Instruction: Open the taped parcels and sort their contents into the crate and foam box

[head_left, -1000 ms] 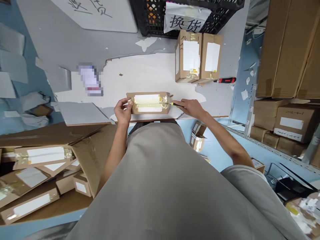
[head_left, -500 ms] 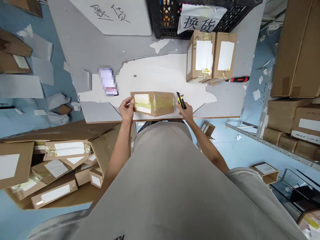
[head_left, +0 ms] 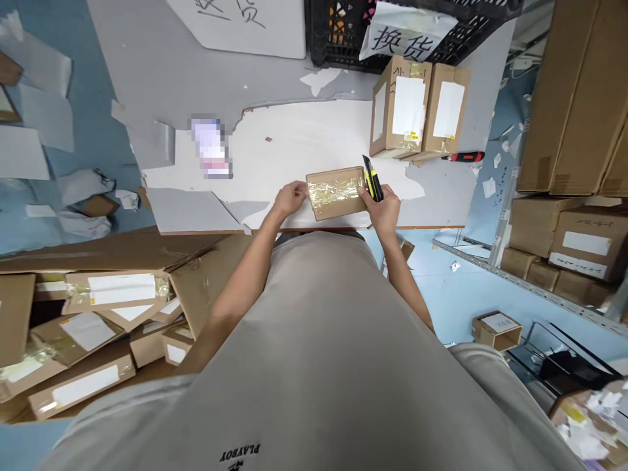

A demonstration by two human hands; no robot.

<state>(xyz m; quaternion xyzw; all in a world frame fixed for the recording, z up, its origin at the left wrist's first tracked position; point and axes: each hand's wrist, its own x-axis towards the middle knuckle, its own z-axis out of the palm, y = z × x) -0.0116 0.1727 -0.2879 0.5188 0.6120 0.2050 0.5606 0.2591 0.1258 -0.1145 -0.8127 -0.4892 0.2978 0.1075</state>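
A small cardboard box (head_left: 336, 194), its visible face covered with shiny yellowish tape, is at the table's front edge, slightly turned. My right hand (head_left: 385, 208) grips a black and yellow utility knife (head_left: 373, 180) with the blade end pointing up and away. The thumb of that hand also touches the box's right end. At the box's left end is my left hand (head_left: 290, 199), with its fingers curled together. Whether its fingertips touch the box, or pinch anything, cannot be made out.
Two taped cardboard boxes (head_left: 411, 114) stand at the back right, before a black plastic crate (head_left: 338, 55). A red and black tool handle (head_left: 467, 157) lies beside them. A blurred phone-like thing (head_left: 210, 147) lies left. Below left, a large carton (head_left: 206, 278) holds several boxes.
The box has turned and shifted right, so its white label no longer shows and a taped face does. My left hand has moved right, and my right hand with the knife has also moved right.
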